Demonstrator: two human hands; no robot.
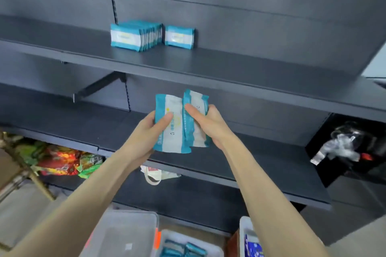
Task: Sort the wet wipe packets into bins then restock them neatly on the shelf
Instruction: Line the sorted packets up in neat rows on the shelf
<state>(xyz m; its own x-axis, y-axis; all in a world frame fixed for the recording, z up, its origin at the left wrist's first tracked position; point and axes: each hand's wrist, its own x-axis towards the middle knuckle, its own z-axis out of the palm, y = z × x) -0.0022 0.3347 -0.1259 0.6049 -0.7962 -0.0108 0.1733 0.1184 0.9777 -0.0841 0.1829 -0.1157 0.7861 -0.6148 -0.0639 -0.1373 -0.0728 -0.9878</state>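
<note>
Two held packets: the left packet (pixel 173 142) and the right packet (pixel 197 98), both teal and white, overlap at their edges in the air below the front lip of the upper shelf (pixel 229 64).
Left hand (pixel 153 129): grasping the left packet, thumb across its face, fingers behind.
Right hand (pixel 208 123): grasping the right packet, thumb on the front, fingers round the far edge; whether it holds more than one cannot be told.
Row of packets (pixel 133 35): upright on the upper shelf against its back wall, roughly eight, too tightly packed for an exact count.
Single packet (pixel 179 36): one, upright on the upper shelf, just beside the row's right end with a narrow gap.
Bins: three, on the floor far below the upper shelf.
Clear bin (pixel 125 229): the leftmost.
Middle bin (pixel 167 233): holds several teal packets (pixel 183 249), cut off by the frame edge.
Right bin (pixel 243 227): one blue packet (pixel 253 248) shows inside.
</note>
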